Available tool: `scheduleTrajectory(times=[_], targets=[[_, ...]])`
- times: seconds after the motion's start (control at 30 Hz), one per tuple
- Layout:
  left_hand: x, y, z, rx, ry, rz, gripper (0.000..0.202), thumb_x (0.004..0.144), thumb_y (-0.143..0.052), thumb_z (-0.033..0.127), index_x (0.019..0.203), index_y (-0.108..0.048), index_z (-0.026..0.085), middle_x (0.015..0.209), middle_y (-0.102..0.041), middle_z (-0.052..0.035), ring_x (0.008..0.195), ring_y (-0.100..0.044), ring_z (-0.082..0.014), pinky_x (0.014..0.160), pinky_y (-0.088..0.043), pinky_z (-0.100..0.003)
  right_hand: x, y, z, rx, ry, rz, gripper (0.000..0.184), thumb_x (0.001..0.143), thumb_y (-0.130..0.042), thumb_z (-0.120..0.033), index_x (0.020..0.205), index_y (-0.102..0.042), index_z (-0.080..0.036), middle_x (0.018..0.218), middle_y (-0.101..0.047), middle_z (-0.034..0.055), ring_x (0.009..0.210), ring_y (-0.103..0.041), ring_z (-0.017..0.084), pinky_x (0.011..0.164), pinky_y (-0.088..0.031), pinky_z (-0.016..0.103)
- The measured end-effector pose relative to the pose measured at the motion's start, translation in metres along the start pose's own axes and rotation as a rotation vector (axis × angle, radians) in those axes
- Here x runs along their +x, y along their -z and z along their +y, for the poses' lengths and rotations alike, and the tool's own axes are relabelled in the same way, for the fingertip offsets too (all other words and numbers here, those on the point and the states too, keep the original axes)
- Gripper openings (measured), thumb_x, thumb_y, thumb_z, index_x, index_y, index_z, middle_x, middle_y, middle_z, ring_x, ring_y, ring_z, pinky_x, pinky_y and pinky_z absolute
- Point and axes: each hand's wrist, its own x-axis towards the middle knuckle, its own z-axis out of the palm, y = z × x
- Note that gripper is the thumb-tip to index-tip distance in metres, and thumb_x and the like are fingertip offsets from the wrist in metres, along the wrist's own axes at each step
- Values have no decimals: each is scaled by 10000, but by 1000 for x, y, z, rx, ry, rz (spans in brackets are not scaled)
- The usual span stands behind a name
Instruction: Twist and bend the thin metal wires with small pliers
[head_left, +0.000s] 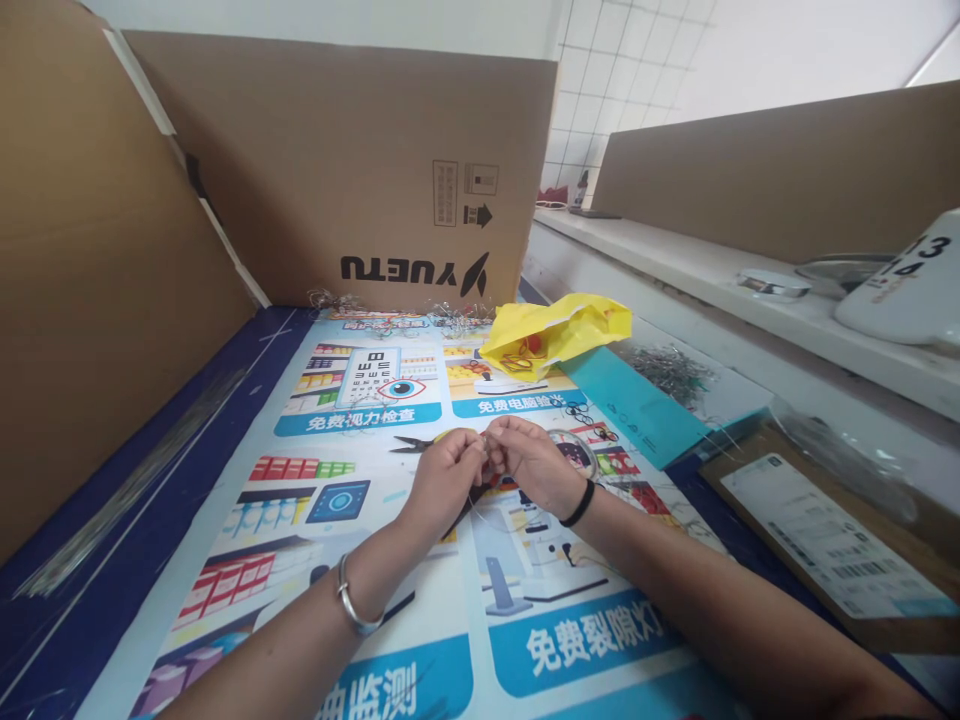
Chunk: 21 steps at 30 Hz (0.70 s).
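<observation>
Thin wire (485,442) between the fingertips (475,456)

Cardboard panel (337,150), upper left: brown, black print; bag (517,325), right of centre: yellow; carton flap (645,410), right: turquoise. Sheet (427,600), centre: pale blue, multicoloured pictures, blue bands, white characters. Pliers (409,444), mid-frame: blackish tips; bangle (347,603), lower centre: silver; wristband (577,506): black.
</observation>
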Motion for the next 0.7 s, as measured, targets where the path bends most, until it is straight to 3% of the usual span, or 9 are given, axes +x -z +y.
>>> scheduleTrajectory(times=[0.2,0.7], targets=[[0,2,-4,44,-78,-94,172,769,-460,248,626,-525,178,536,-501,37,543,-465,-92,571,-381,-200,0,2,0,85,-34,-46,120,731,-617,-274,717,-557,-171,565,-507,-38,492,-450,74,463,-352,202],[0,3,-4,76,-81,-92,191,770,-454,252,598,-500,182,562,-525,23,580,-490,-106,603,-392,-211,1,3,2,71,-24,-23,149,721,-640,-293,727,-554,-172,561,-506,-42,504,-454,75,471,-345,201]])
